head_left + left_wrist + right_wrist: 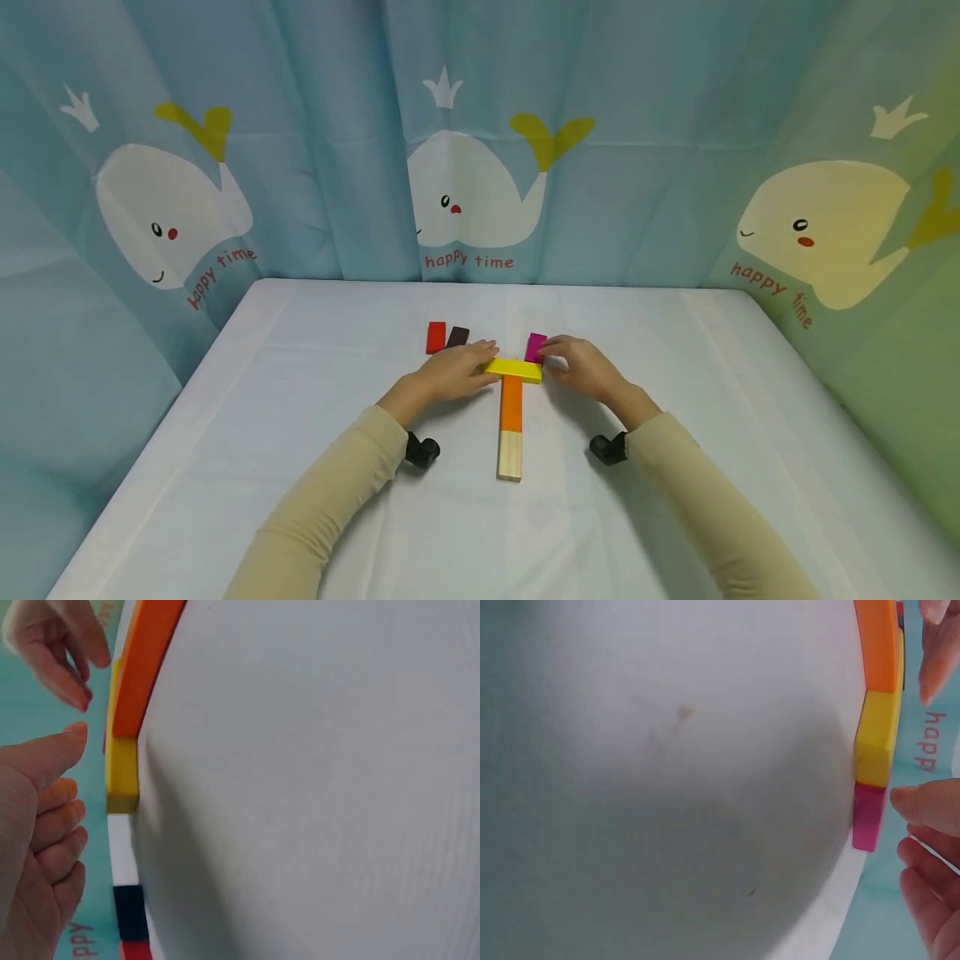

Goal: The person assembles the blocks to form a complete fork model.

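A yellow block (513, 370) lies crosswise at the far end of an orange block (512, 403), and a plain wooden block (510, 456) continues the line toward the person. Together they form a T. My left hand (459, 371) is at the yellow block's left end, its thumb and loosely bent fingers spread apart with nothing between them in the left wrist view. At the other end is my right hand (582, 365), with relaxed fingers close to the yellow block and the magenta block (868, 817). That magenta block sits just behind the yellow one's right end.
A red block (436, 337) and a dark block (457, 337) lie side by side beyond the left hand. The white-covered table (315, 500) ends at a blue curtain (337, 192) printed with whales. Black wrist mounts (422, 452) stick out below the sleeves.
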### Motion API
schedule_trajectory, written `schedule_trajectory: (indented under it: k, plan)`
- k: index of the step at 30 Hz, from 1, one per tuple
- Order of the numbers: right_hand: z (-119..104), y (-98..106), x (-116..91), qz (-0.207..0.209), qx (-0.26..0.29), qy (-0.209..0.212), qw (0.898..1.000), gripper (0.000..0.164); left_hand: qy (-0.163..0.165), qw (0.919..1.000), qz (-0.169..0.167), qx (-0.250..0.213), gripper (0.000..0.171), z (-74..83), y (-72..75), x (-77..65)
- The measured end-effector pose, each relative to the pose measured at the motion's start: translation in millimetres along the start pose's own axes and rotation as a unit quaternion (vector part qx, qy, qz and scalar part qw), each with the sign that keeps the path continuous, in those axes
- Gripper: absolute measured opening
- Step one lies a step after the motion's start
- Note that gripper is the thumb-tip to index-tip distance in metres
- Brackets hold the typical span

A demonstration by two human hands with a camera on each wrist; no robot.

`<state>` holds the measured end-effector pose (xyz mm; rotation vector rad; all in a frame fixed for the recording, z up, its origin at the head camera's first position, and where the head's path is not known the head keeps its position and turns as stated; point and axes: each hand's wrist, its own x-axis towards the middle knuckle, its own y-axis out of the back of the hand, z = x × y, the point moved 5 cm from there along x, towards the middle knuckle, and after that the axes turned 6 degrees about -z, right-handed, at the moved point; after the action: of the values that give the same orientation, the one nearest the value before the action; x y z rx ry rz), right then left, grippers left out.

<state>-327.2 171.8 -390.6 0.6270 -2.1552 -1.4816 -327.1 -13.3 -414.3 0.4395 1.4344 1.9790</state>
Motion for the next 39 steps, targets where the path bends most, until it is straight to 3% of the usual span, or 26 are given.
schedule_trajectory:
  k: [6, 12, 20, 27, 39]
  plan:
    - [-8.7, -6.4, -2.4, -0.002, 0.044, -0.007, 0.999, 0.029, 0.037, 0.9992, -0.01, 0.003, 0.057, -22.1, 4.3, -6.3]
    - [-19.7, -11.2, -3.5, -0.002, 0.037, 0.005, 0.999, 0.028, 0.053, 0.9984, -0.014, -0.016, 0.058, -36.2, 9.0, -8.0]
    - [-36.1, -22.1, -3.8, -0.024, 0.049, 0.013, 0.998, 0.028, 0.052, 0.9984, -0.02, -0.001, 0.057, -43.4, 11.9, -3.9]
    - [-45.1, -29.2, -7.5, -0.027, 0.03, 0.026, 0.999, 0.028, 0.073, 0.997, -0.027, 0.008, 0.058, -50.3, 14.3, -5.4]
    - [-54.0, -31.7, -11.0, -0.038, -0.017, 0.029, 0.999, 0.028, 0.056, 0.9983, -0.017, -0.001, 0.047, -53.3, 16.7, -8.3]
